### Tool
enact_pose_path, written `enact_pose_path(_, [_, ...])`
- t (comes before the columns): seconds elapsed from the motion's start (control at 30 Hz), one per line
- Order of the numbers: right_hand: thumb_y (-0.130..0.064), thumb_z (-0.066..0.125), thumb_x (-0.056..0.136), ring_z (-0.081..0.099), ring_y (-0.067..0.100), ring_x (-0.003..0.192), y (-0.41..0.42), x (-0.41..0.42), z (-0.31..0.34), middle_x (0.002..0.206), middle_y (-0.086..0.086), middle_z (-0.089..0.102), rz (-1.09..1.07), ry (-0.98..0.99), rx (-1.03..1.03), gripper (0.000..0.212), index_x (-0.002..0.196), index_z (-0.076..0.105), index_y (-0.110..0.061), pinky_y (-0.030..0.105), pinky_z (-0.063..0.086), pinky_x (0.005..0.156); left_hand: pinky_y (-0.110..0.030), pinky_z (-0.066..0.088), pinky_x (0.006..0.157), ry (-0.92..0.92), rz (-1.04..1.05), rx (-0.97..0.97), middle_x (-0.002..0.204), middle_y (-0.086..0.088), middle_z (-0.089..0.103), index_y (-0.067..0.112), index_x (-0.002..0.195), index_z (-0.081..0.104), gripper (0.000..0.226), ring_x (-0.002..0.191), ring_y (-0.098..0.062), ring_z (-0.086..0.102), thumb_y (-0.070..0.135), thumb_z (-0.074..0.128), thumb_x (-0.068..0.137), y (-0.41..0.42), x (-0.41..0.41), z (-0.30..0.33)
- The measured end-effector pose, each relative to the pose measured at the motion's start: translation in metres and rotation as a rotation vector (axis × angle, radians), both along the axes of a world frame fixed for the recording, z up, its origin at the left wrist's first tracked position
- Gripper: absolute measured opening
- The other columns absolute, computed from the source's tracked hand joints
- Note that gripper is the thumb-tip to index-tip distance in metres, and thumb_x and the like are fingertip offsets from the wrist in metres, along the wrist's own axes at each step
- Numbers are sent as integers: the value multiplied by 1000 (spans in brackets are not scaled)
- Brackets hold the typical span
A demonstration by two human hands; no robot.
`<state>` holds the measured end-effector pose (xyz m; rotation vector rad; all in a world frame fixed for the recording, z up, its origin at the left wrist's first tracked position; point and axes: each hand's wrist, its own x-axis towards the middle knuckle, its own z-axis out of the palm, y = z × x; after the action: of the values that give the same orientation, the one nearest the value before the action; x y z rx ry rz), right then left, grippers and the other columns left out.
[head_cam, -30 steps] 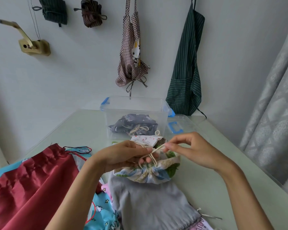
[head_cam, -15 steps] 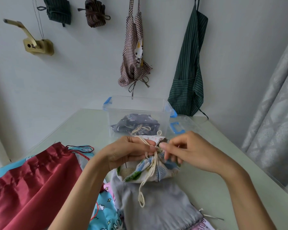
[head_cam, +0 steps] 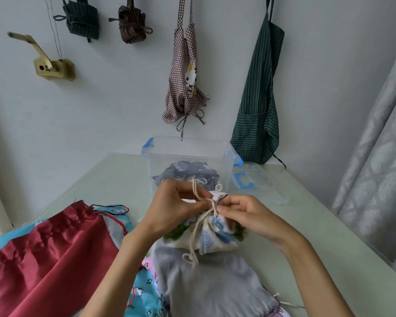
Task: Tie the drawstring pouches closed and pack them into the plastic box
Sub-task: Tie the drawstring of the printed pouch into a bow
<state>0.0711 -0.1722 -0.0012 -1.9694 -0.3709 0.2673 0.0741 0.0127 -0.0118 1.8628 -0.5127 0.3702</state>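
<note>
A small printed pouch in white, blue and green sits gathered at its neck on a grey pouch. Its cream drawstring runs up between my hands and hangs down in a knotted tail. My left hand pinches the cord above the neck. My right hand pinches the cord and the neck from the right. Behind them stands the clear plastic box with blue clips, holding a dark grey tied pouch.
A large red satin pouch lies at the left over a light-blue printed pouch. The box lid with a blue handle lies right of the box. Aprons hang on the wall behind; a grey curtain hangs along the table's right edge.
The pouch neck has been drawn tight and lifted upright. My hands came together at the neck, and the cord tail now hangs down over the grey pouch.
</note>
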Motion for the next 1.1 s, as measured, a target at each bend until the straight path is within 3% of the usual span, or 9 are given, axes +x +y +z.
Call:
enact_pose_path(0.13, [-17, 57, 92, 56, -5, 62, 2, 4, -11, 63, -13, 64, 64, 141, 121, 20, 108, 69, -15, 7, 39, 59, -25, 55, 73, -26, 57, 19, 72, 3, 74, 16, 75, 76, 9, 71, -7, 70, 19, 82, 69, 1, 4, -6])
enact_pose_path(0.43, [-19, 62, 79, 53, 14, 61, 20, 10, -16, 61, 4, 60, -363, 19, 311, 18, 62, 65, -13, 23, 43, 60, -10, 49, 63, 225, -142, -127, 78, 2, 75, 7, 95, 75, 15, 67, -1, 66, 10, 62, 87, 0, 8, -11])
enact_pose_path(0.57, [-20, 51, 80, 60, 20, 64, 22, 8, -9, 70, 10, 63, -135, 481, 827, 20, 73, 66, -7, 31, 46, 70, -13, 48, 62, 249, -122, -165, 79, -4, 75, 6, 92, 75, 21, 67, -4, 64, 20, 60, 89, -3, 9, -9])
enact_pose_path(0.67, [-24, 57, 80, 59, 22, 71, 19, 9, -12, 81, 10, 62, -41, 584, 939, 17, 83, 65, -8, 34, 47, 74, -20, 48, 66, 228, -57, -182, 79, -17, 73, -1, 85, 74, 39, 68, -14, 59, 36, 64, 82, -3, 11, -9])
enact_pose_path(0.8, [-25, 52, 79, 53, 19, 64, 22, 10, -14, 66, 6, 54, -26, 511, 860, 27, 54, 55, -15, 32, 41, 73, -30, 39, 62, 280, 154, -221, 46, -10, 52, 3, 51, 67, 49, 49, -17, 38, 47, 68, 71, -5, 13, -9])
enact_pose_path(0.87, [-34, 53, 71, 42, 18, 62, 18, 12, -15, 60, 1, 41, -99, 226, 497, 31, 46, 41, -21, 33, 34, 73, -29, 39, 65, 302, 170, -206, 39, 1, 35, 6, 40, 56, 53, 44, -13, 26, 42, 69, 76, -7, 13, -9])
enact_pose_path(0.97, [-39, 59, 83, 48, 15, 66, 4, 18, -18, 62, -2, 46, -292, -317, -81, 45, 44, 52, -18, 31, 40, 74, -23, 43, 70, 263, 126, -132, 38, 7, 24, -7, 47, 44, 60, 42, -12, 20, 37, 67, 81, -8, 13, -11])
enact_pose_path(1.03, [-37, 62, 85, 45, 14, 64, -6, 17, -11, 59, -4, 45, -358, -297, 106, 48, 43, 47, -19, 29, 38, 72, -13, 40, 65, 260, 116, -88, 35, 10, 20, -11, 50, 44, 59, 37, -8, 16, 33, 65, 85, -9, 13, -10])
enact_pose_path(1.1, [-34, 59, 83, 49, 15, 68, -11, 14, -3, 60, -2, 52, -215, -21, 551, 40, 48, 47, -20, 29, 39, 78, -3, 37, 54, 262, 118, -86, 34, 11, 18, -10, 51, 45, 56, 33, -6, 14, 29, 64, 86, -10, 12, -5])
